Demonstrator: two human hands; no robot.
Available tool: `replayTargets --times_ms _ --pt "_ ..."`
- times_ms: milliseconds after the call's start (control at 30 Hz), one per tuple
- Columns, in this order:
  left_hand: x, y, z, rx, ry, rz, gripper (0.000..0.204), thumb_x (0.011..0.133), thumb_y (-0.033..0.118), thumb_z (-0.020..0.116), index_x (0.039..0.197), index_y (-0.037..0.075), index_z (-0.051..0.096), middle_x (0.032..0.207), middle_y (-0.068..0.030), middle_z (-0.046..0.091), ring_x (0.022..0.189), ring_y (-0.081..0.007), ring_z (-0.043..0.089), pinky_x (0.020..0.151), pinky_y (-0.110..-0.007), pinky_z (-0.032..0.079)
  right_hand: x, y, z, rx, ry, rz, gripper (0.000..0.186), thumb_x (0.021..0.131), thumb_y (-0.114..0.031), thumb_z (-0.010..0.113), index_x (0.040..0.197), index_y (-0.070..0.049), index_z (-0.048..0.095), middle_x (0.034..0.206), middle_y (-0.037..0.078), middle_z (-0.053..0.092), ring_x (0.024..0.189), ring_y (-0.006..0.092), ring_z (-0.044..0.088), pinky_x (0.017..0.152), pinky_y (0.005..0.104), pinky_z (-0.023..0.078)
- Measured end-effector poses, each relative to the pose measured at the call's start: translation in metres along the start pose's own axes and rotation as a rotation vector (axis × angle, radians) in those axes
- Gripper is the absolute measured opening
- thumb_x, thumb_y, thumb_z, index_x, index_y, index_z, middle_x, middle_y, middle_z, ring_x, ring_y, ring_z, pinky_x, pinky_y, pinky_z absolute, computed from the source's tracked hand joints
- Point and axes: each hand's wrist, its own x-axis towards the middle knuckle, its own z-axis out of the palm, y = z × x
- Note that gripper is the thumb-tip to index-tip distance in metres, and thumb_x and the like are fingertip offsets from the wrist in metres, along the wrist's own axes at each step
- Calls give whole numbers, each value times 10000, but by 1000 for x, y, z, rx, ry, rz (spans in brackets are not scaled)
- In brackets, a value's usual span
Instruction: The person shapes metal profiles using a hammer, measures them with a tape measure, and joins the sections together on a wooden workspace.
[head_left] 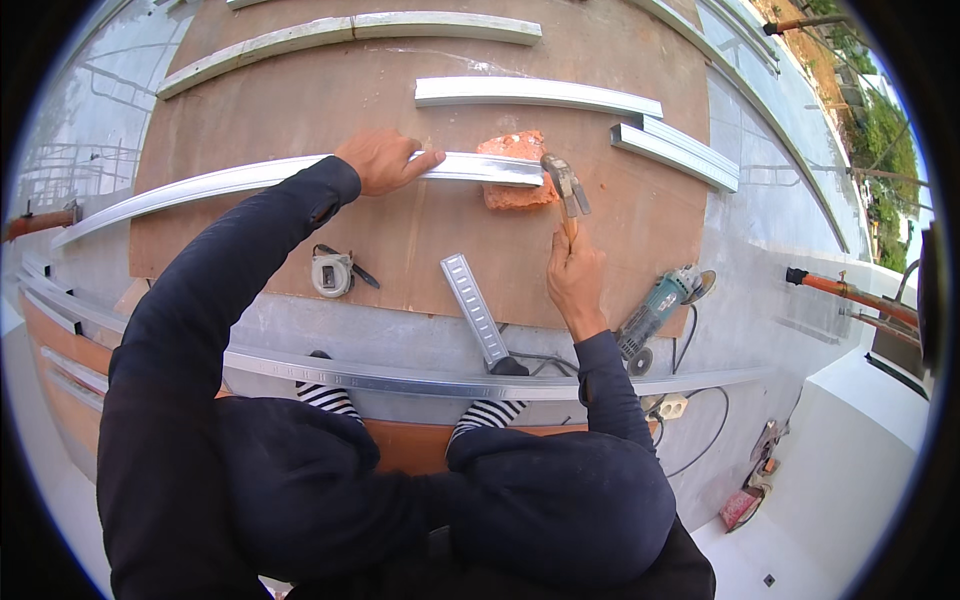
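Observation:
My left hand (383, 161) is closed around a long silvery metal channel (240, 177), a little way back from its right end. That end rests on an orange-red brick (520, 197) with rough, broken edges. In my right hand (577, 275) is a claw hammer (568, 190), gripped by its wooden handle. The hammer's head is right at the channel's end, over the brick; whether the two touch I cannot tell. A short slotted metal piece (474, 312) lies below, between my hands and my feet.
A white tape measure (331, 272) sits on the brown board (400, 250). At the right lies a teal angle grinder (655, 312) with its cord. Cut channels (540, 95) and a long pale bar (350, 30) lie farther off. Another long metal channel (480, 384) crosses before my feet.

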Motion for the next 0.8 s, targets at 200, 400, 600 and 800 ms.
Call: replayTargets --times_ms 200,400,600,800 --pt "6 -2 -6 21 -9 -10 747 1031 603 341 872 -4 745 710 -265 664 664 -424 650 671 -505 509 7 13 9 -13 -30 -9 208 1009 -173 562 949 22 601 656 255 555 559 446 571 509 481 398" --pt "8 -3 -5 -86 -1 -5 752 1019 630 352 919 -12 732 726 -263 670 665 -410 658 668 -506 507 -4 -13 -9 89 52 49 271 1020 -213 555 885 21 581 617 235 534 527 411 556 518 480 403" --pt "-7 -3 -5 70 337 313 635 968 617 530 984 3 692 851 -212 689 772 -359 656 696 -454 496 -1 -12 -19 179 17 282 331 1001 -257 578 830 26 575 621 252 565 573 446 594 535 503 423" --pt "3 -4 -20 -237 69 91 594 984 536 569 902 -36 707 760 -184 672 698 -264 639 682 -398 493 -38 59 -35 -76 85 431 296 937 -269 645 908 23 616 664 248 591 661 438 638 601 518 459"
